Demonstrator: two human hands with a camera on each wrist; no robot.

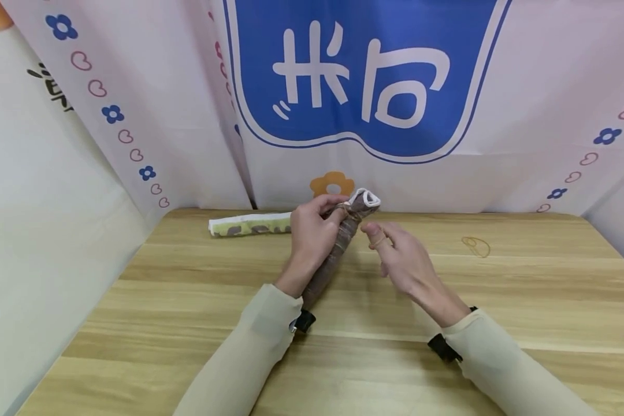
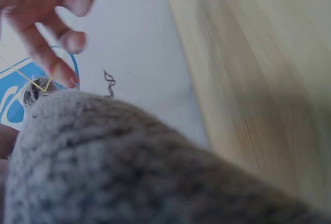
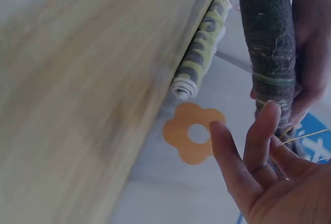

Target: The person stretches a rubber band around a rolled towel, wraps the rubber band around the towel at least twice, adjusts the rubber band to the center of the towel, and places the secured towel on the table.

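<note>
A brown-grey rolled towel (image 1: 329,263) slants up off the table, its white inner layers showing at the upper end. My left hand (image 1: 314,231) grips it just below that end. A thin yellowish rubber band (image 3: 315,133) goes round the roll near the top and stretches out to the side. Beside the roll, my right hand (image 1: 403,257) has the band hooked on its thumb and drawn away from the towel. In the right wrist view the other fingers (image 3: 227,157) spread loosely beside the roll.
A second rolled towel (image 1: 252,224), yellow-green with grey patches and a white edge, lies at the back of the wooden table (image 1: 187,323). Loose rubber bands (image 1: 476,247) lie on the right. A printed curtain (image 1: 530,115) hangs behind the table's back edge.
</note>
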